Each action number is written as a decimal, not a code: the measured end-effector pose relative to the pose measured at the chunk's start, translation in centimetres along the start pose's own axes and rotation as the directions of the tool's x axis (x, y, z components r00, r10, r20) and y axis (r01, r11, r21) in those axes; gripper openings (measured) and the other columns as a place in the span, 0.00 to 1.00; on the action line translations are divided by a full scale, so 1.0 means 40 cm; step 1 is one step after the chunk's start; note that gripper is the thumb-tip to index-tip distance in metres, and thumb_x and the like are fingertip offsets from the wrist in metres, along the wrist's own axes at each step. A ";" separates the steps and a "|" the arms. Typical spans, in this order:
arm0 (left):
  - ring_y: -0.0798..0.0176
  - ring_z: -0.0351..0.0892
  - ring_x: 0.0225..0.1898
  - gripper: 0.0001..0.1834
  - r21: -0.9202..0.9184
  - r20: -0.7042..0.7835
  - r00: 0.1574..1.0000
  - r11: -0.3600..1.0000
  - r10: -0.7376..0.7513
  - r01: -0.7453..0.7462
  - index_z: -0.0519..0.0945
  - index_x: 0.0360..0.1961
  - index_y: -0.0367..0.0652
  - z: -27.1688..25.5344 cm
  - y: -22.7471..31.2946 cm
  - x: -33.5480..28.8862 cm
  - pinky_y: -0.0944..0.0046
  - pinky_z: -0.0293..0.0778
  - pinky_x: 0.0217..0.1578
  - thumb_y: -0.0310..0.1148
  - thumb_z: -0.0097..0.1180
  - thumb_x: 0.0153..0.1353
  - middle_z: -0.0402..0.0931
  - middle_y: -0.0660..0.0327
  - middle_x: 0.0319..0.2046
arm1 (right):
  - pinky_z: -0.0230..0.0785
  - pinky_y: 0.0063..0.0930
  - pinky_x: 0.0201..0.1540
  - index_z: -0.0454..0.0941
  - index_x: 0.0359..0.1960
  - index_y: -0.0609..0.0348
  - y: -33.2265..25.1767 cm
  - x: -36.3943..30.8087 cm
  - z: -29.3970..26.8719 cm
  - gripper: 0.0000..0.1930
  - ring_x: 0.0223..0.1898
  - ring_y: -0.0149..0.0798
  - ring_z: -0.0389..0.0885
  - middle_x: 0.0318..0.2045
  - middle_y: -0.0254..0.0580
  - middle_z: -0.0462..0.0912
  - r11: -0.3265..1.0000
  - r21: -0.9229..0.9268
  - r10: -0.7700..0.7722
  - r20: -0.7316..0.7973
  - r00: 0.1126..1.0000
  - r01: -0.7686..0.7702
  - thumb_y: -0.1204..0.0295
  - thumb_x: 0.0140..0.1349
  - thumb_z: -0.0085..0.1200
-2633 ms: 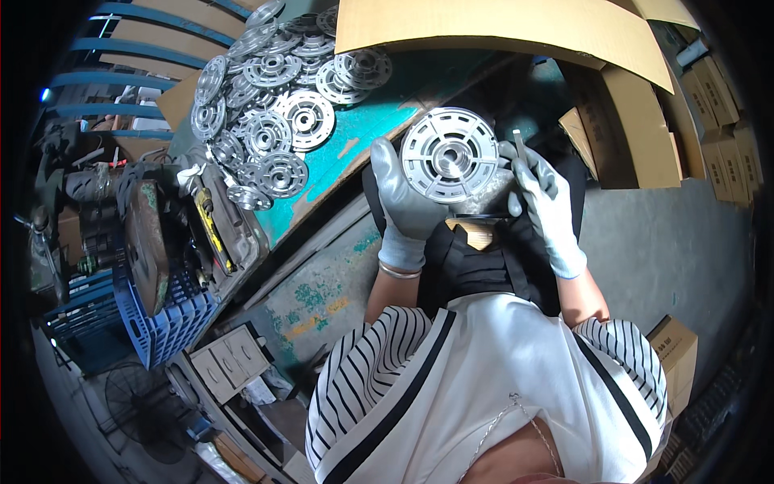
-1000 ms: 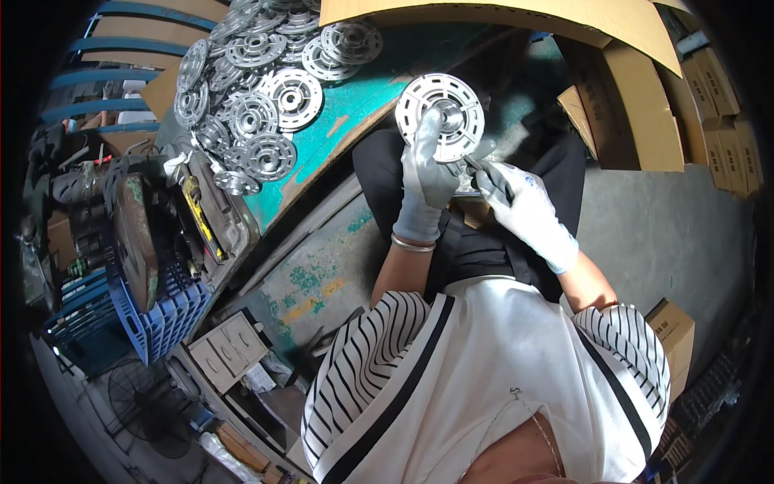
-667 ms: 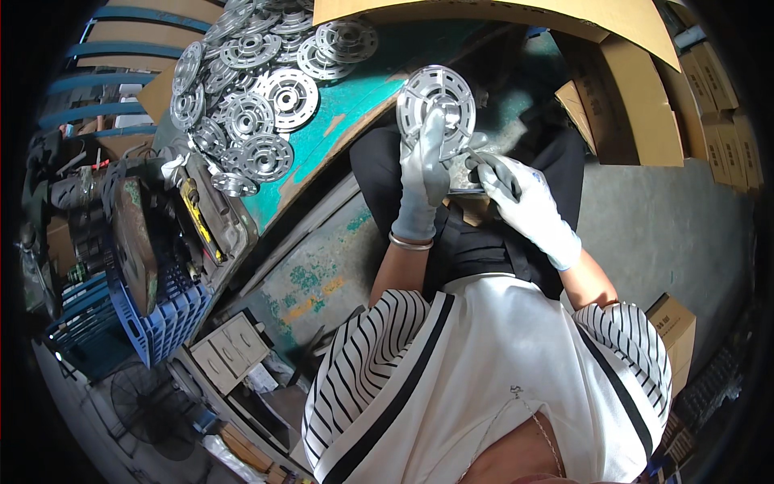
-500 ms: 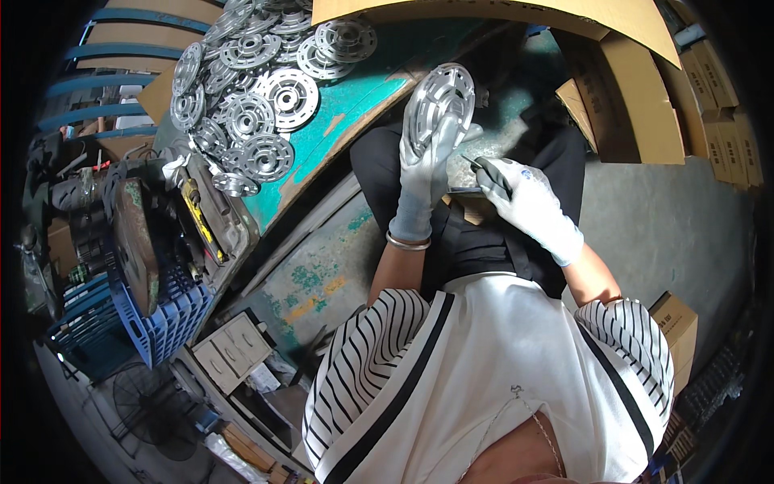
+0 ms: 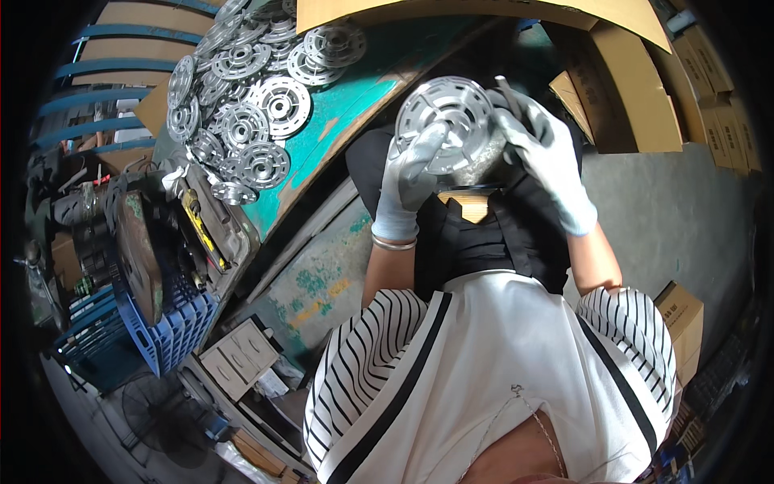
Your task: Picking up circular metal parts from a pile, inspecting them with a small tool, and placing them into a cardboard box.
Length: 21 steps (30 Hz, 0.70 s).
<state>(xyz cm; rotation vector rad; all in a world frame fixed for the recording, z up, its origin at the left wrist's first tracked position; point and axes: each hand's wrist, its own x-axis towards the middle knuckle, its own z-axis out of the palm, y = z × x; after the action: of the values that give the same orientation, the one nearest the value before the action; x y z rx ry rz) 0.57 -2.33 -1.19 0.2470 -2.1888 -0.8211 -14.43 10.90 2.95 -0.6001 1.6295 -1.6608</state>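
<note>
Left hand [image 5: 407, 181] gripping round metal disc [image 5: 446, 123]; right hand [image 5: 542, 157] clutching thin tool [image 5: 509, 95]. Could drop disc on lap if glove slips, or poke fingers.

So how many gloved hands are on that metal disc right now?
2: the left hand grips the metal disc from below-left, and the right hand is at its right edge, holding a thin tool.

A teal table [image 5: 355, 97] (paint chipped) stands on grey concrete floor [image 5: 685, 218]. Right of it, stacked cardboard boxes [image 5: 645, 105]; left and below, a blue plastic crate [image 5: 173, 331] and a floor fan [image 5: 161, 411].
</note>
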 end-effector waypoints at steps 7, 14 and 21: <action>0.53 0.58 0.65 0.30 -0.814 0.199 0.887 0.433 -0.417 0.386 0.63 0.62 0.35 0.077 -0.071 -0.115 0.50 0.57 0.64 0.48 0.41 0.68 0.67 0.49 0.58 | 0.50 0.13 0.15 0.75 0.38 0.64 0.035 0.012 -0.004 0.11 0.11 0.20 0.59 0.15 0.27 0.68 0.875 0.391 0.225 0.192 0.955 -0.284 0.67 0.62 0.55; 0.60 0.80 0.43 0.19 -0.310 -0.038 0.904 0.865 -0.426 0.395 0.67 0.52 0.28 0.109 0.011 -0.037 0.66 0.76 0.44 0.25 0.54 0.61 0.79 0.51 0.43 | 0.54 0.12 0.17 0.74 0.49 0.62 0.066 -0.056 0.036 0.15 0.13 0.21 0.63 0.17 0.29 0.73 0.946 0.216 0.206 0.177 0.963 -0.242 0.66 0.65 0.50; 0.56 0.81 0.43 0.23 0.180 0.043 0.998 0.983 -0.045 0.037 0.64 0.56 0.29 0.091 -0.032 -0.029 0.61 0.80 0.43 0.28 0.53 0.62 0.79 0.48 0.44 | 0.61 0.28 0.25 0.75 0.53 0.61 0.072 -0.088 0.000 0.20 0.17 0.29 0.65 0.17 0.41 0.72 0.926 -0.375 0.084 0.124 0.989 -0.032 0.63 0.63 0.52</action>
<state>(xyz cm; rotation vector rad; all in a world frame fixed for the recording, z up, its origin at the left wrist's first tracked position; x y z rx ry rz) -1.37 -1.08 -4.49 0.3662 -2.3113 -0.6582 -11.73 13.74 0.67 -0.8261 1.8538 -1.2417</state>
